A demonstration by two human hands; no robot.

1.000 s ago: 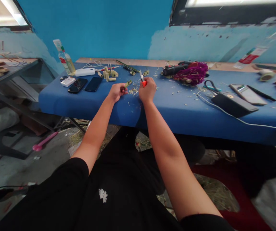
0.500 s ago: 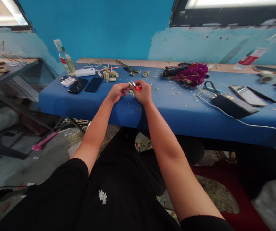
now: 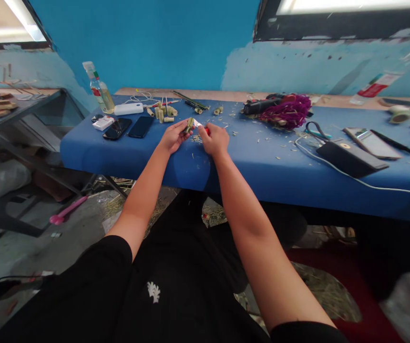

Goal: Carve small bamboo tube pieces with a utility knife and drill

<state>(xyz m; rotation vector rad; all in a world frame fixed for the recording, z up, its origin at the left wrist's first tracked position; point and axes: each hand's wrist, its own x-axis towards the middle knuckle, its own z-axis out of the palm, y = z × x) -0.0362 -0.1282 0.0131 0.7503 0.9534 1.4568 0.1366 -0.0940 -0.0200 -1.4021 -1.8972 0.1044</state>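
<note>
My left hand point(image 3: 173, 137) is closed on a short green piece of bamboo point(image 3: 189, 125), held just above the table. My right hand point(image 3: 217, 141) grips a knife with a red handle point(image 3: 207, 129). Its pale blade points left and meets or nearly touches the bamboo; contact is too small to tell. Thin shavings point(image 3: 197, 138) lie beneath the hands on the blue tabletop point(image 3: 133, 152). Several short cut bamboo pieces point(image 3: 161, 115) stand and lie behind my left hand.
Two phones point(image 3: 141, 126), a white box point(image 3: 104, 123), a power bank point(image 3: 128, 109) and bottles point(image 3: 105, 97) occupy the left side. To the right are a purple fibre bundle point(image 3: 291, 113), a dark wallet-like case point(image 3: 351, 158), a white cable point(image 3: 380, 187) and a plastic bottle point(image 3: 376, 88).
The bamboo piece has turned in my left hand and shows more of its green side. My right hand has shifted slightly right, and the knife blade is more visible.
</note>
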